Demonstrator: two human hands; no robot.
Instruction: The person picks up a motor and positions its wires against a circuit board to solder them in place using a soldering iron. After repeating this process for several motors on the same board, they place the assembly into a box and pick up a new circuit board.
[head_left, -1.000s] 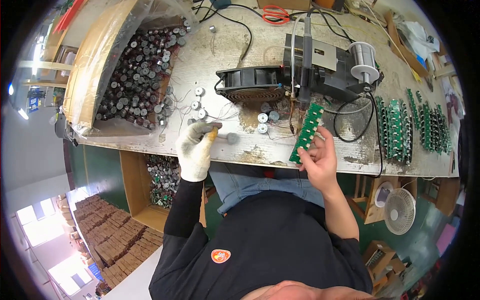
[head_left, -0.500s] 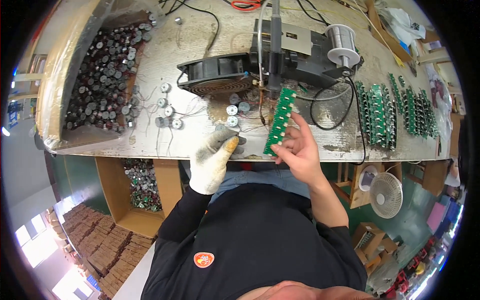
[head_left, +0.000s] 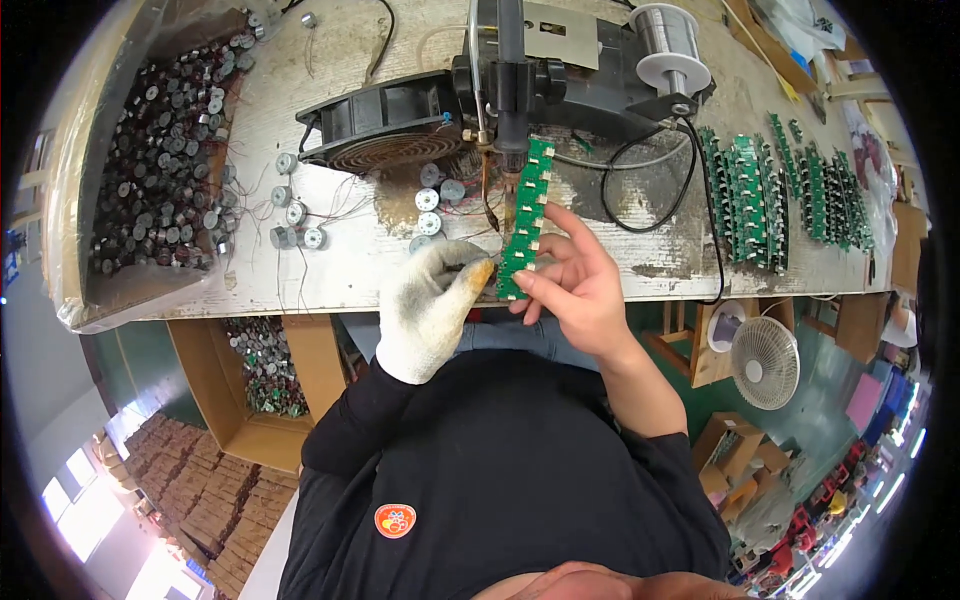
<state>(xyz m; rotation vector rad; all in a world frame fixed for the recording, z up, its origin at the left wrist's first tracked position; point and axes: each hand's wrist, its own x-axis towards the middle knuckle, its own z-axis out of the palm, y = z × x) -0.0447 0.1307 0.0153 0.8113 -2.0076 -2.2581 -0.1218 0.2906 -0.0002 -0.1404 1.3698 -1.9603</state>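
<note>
On the left, a cardboard box (head_left: pixel 72 215) is holding many small round motors (head_left: pixel 165 165). Right of it, the gloved left hand (head_left: pixel 425 310) is curling its fingers in toward the thumb; whether they are clamping anything, I cannot tell. The green circuit board (head_left: pixel 523 222) is lying just to the right of those fingertips, over the table's near edge; contact is unclear. Its long axis is running away from the body, the far end leaning slightly right and pointing toward the black machine (head_left: pixel 590 95). The bare right hand (head_left: pixel 580 290), the nearer one, is pinching the board's lower part between thumb and fingers.
</note>
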